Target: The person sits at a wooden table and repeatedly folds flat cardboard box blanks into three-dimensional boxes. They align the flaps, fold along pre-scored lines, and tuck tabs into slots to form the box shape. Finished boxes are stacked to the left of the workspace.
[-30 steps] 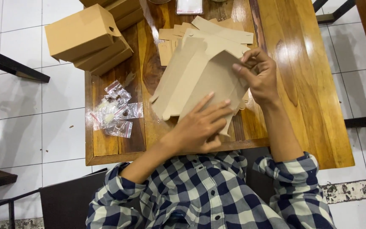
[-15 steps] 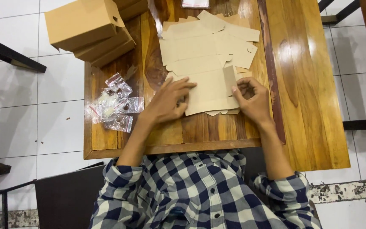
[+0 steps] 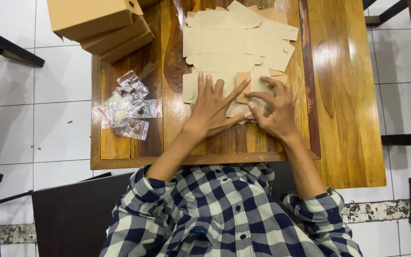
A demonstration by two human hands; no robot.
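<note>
- Right now the left hand [image 3: 213,105] lies flat with its fingers spread wide, palm pressing down on a flat cardboard cutout [image 3: 224,85] on the table; it grips nothing.
- Beside it, the right hand [image 3: 274,110] has its fingers curled and parted, the tips resting on a small folded flap [image 3: 243,82] of that same cutout; whether the flap is actually pinched I cannot tell.
- Both hands nearly meet, the left forefinger reaching toward the right thumb over the flap.
- That cutout sits at the near end of a loose stack of flat cardboard sheets [image 3: 243,38], which fans out away from the person toward the far edge of the table.
- To the person's left, well apart from the hands, lies a small heap of clear plastic bags [image 3: 127,104] with dark bits inside.
- Further off at the far left corner, a pile of folded brown boxes [image 3: 101,21] hangs partly over the table's edge.
- Everything rests on a wooden table [image 3: 120,152] with a raised rim; a second wooden surface [image 3: 348,95] adjoins it on the right.
- Nearest of all, the person's blue and white checked shirt [image 3: 224,214] fills the lower view, sleeves rolled above the forearms.
- White floor tiles [image 3: 34,119] show around the table.
</note>
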